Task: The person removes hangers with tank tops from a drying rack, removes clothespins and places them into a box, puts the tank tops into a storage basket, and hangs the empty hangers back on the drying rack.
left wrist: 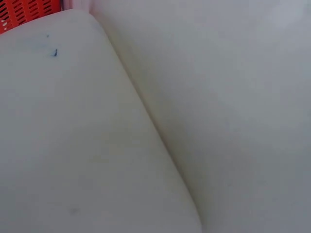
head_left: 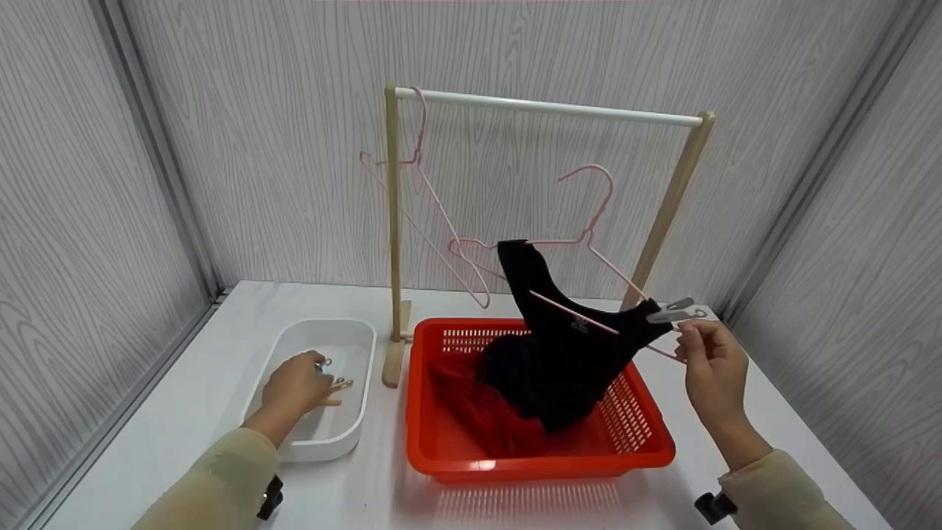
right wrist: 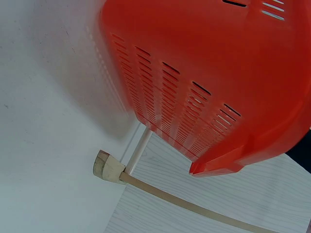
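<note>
My right hand [head_left: 715, 368] pinches the lower right end of a pink hanger [head_left: 611, 263] in the head view. Draped on that hanger is a black garment [head_left: 581, 353], its lower part hanging into the red basket. A grey clothespin [head_left: 673, 312] clips the garment's right strap to the hanger, just above my right fingertips; the left strap has no clip. Over in the white tub [head_left: 370, 390], my left hand [head_left: 296, 384] has its fingers curled round a clothespin [head_left: 326, 364], mostly hidden by them. Wooden clothespins [head_left: 335, 402] lie below those fingers.
The red basket [head_left: 541, 467] stands in the middle with red cloth [head_left: 478, 412] inside. Behind it rises a wooden rack with a white rod [head_left: 544, 107]. A second pink hanger [head_left: 441, 202] hangs at the rod's left end. Grooved panels wall the table on three sides.
</note>
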`<state>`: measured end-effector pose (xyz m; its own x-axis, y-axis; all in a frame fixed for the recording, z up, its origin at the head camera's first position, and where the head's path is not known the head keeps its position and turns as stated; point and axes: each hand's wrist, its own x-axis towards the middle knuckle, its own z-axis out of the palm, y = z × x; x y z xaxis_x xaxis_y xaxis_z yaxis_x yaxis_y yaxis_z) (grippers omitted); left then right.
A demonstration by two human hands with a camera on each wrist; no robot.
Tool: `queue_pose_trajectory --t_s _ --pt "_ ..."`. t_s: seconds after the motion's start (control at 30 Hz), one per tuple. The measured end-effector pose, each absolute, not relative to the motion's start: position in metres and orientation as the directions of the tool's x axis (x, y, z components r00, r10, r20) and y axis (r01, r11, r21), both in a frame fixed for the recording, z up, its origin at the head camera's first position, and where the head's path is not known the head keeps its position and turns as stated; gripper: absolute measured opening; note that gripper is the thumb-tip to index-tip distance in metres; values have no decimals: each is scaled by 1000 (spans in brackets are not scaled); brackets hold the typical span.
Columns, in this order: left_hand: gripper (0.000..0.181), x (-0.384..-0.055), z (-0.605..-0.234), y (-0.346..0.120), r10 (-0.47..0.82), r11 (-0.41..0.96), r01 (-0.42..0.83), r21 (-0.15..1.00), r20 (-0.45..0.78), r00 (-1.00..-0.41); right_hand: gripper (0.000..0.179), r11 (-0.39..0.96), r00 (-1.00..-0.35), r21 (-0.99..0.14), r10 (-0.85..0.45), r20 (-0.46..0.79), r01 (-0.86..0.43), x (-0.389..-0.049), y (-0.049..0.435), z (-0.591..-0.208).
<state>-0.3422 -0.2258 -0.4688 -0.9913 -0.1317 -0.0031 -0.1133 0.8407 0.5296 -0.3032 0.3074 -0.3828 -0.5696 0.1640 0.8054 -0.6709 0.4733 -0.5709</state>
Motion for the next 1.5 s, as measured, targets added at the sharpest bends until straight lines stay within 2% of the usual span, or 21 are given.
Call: queue_pose_trajectory --t_s 0.53,1.03,1.2,1.5 --pt "51 -343 -471 -229 -130 866 -141 480 -58 -990 9 499 -584 -578 166 795 -646 -298 303 -378" --pt "54 -340 -470 -228 -126 889 -117 444 -9 -992 8 452 -582 -589 172 795 -670 -303 309 -384" --pt "51 -340 -470 -225 -134 882 -103 459 36 -990 8 459 -572 -575 162 804 -678 -302 307 -383" --pt "44 -341 -462 -221 -140 883 -69 463 120 -983 9 471 -592 -596 177 786 -651 -302 307 -383"
